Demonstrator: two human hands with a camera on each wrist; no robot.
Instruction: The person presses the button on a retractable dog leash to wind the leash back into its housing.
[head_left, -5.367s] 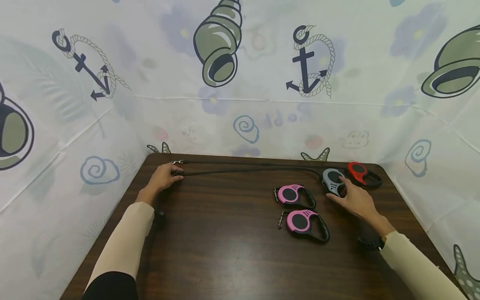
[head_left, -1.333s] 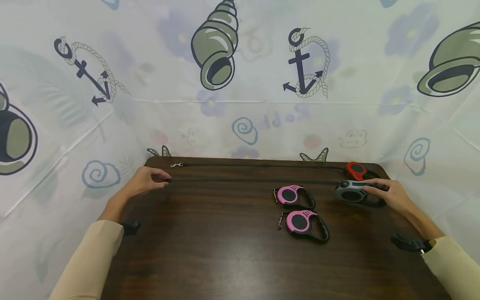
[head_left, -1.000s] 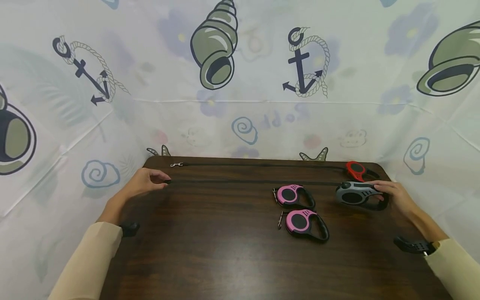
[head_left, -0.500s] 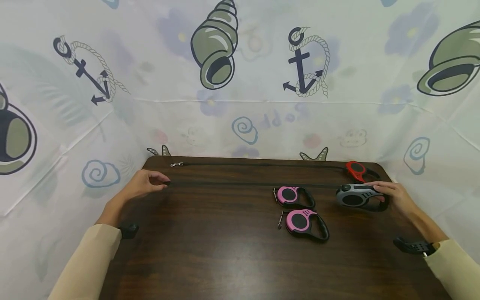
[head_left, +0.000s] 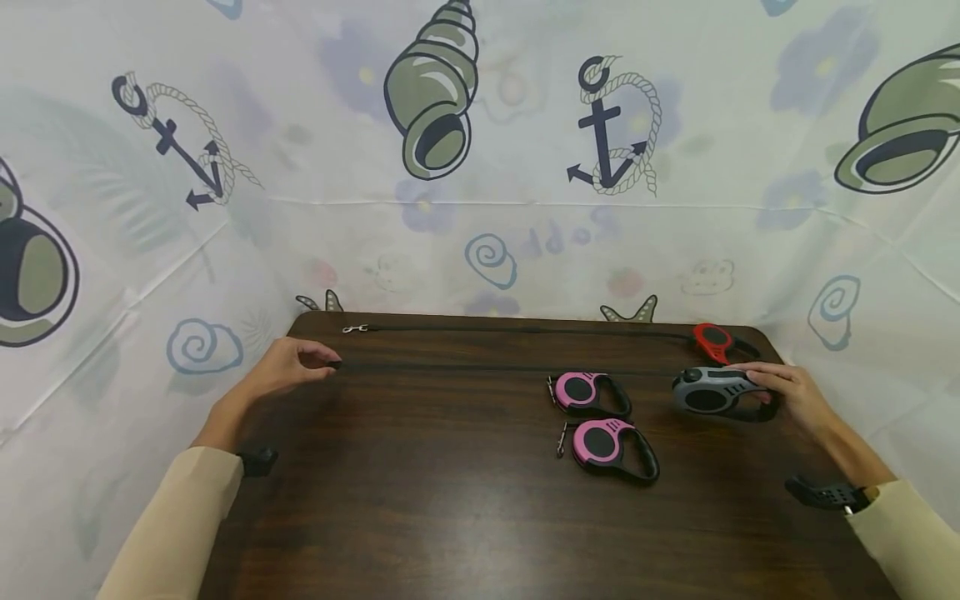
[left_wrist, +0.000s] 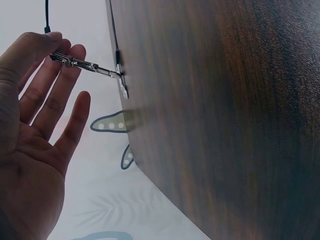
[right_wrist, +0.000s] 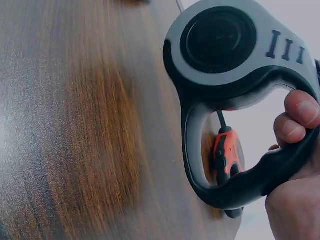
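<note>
A grey retractable dog leash (head_left: 705, 392) hangs above the table's right side, its black handle gripped by my right hand (head_left: 798, 396). From its housing the black cord (head_left: 465, 368) runs straight across to my left hand (head_left: 288, 367). There my thumb and fingers pinch the cord's end, and the metal clip (left_wrist: 82, 64) sticks out past the fingertips in the left wrist view. Below the cord lie a pink leash (head_left: 577, 389) and, nearer me, another pink leash (head_left: 598, 443). Fingers curl through the grip's opening in the right wrist view.
A red leash (head_left: 712, 340) lies at the back right, just behind the grey one. Its cord stretches along the back edge to a silver clip (head_left: 355, 329) at the left. Patterned cloth (head_left: 525, 250) walls in the dark wooden table (head_left: 420, 500).
Since the oldest frame, my right hand has shifted from the grey leash's body to its handle, lifting it rightward. My left hand has moved slightly left and nearer. Little moves in the last second.
</note>
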